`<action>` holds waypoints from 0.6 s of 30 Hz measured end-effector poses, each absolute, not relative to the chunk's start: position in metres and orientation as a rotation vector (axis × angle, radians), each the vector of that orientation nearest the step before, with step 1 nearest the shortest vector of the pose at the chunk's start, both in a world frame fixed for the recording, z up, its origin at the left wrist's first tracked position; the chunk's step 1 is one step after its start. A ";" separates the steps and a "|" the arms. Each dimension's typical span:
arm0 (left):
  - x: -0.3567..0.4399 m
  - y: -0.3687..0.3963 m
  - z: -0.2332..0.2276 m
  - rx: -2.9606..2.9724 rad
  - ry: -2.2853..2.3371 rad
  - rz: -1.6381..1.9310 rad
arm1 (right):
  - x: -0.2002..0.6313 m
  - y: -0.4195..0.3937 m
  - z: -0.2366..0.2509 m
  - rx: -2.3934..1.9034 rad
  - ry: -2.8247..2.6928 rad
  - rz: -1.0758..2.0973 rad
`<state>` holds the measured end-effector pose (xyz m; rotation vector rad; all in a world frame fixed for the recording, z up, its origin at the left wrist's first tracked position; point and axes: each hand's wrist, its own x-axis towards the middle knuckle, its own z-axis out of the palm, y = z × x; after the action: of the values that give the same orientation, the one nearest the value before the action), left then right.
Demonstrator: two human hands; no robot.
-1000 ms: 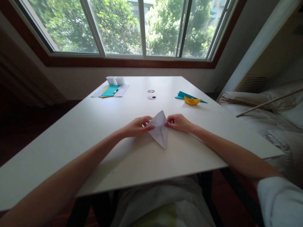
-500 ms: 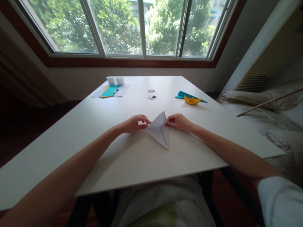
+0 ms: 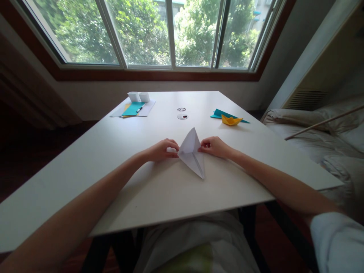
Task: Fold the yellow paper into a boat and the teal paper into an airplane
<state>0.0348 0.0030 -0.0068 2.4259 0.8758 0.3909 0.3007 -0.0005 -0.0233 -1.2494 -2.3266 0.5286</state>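
A: Where's your folded white paper?

B: Mid-bench, pinched at 9 o'clock by your left hand and at 3 o'clock by your right hand.

A: Changed?

B: Its far tip now stands taller toward 12 o'clock.

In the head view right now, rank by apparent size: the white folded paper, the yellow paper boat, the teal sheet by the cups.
1. white folded paper, largest but nearest the camera.
2. teal sheet and yellow paper boat: look alike, unranked.
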 end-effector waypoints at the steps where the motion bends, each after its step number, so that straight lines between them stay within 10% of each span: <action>1: 0.035 0.003 -0.007 2.424 0.872 0.392 | 0.301 0.000 -0.023 -1.246 -2.328 0.532; 18: 0.049 -0.001 -0.016 2.380 1.094 0.550 | 0.296 -0.003 -0.022 -1.251 -2.340 0.491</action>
<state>0.0493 -0.0015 -0.0164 2.3796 1.0938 0.5495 0.2963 -0.0029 -0.0216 -1.2506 -2.3397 0.4913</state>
